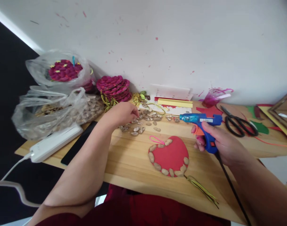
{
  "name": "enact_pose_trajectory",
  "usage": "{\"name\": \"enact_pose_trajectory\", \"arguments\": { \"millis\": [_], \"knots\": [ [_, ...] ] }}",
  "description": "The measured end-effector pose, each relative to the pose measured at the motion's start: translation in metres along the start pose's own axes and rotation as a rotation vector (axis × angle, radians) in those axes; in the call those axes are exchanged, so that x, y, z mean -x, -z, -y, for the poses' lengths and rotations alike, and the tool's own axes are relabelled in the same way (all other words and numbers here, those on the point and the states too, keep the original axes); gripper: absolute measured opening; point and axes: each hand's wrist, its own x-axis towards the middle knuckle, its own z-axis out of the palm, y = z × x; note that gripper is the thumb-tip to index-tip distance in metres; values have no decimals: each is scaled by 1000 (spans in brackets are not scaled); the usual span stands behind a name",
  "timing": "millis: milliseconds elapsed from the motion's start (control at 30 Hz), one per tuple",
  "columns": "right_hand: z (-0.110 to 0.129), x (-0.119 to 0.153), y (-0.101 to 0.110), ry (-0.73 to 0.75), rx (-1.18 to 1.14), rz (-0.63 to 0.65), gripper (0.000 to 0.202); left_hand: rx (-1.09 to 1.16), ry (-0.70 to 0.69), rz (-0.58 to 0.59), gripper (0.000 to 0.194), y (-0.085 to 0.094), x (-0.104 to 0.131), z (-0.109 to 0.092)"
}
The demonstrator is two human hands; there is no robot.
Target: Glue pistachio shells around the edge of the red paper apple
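Note:
My right hand (217, 139) is wrapped round a blue hot glue gun (192, 118) with an orange trigger. Its nozzle points left, above the wooden table. My left hand (126, 113) is at the pile of peanut shells (149, 117), fingers bent down and pinched together; what is between them is hidden. Between my hands lies a red heart (170, 153) with peanut shells along its left edge, bottom and lower right. A pink loop (155, 139) sticks out at its top, and yellow-green cords (201, 187) trail from its bottom tip.
At left are a plastic bag of shells (70, 108), a white power strip (55, 142) and a black tablet-like slab (78, 144). Stacked magenta discs (113, 88) stand behind my left hand. Black scissors (240, 122), a stained cup (214, 97) and paper scraps lie right.

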Motion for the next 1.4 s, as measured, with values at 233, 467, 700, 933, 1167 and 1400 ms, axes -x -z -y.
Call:
{"name": "enact_pose_trajectory", "arguments": {
  "millis": [233, 467, 700, 933, 1167, 1400],
  "knots": [
    [-4, -3, 2, 18, 39, 13, 47, -18, 121, 19, 20, 9, 6, 12],
    [-4, -4, 1, 27, 47, 17, 48, 41, 22, 117, 17, 9, 8, 8],
    [-5, -4, 3, 34, 59, 11, 49, -33, -36, 230, 22, -3, 8, -17],
    [-1, -1, 0, 24, 34, 7, 46, -37, -48, 12, 12, -8, 8, -25],
    [0, 0, -1, 46, 31, 25, 45, 134, -259, -87, 11, -23, 6, -47],
    [1, -1, -2, 70, 44, 39, 48, 147, -301, -75, 9, -41, 4, -59]
  ]
}}
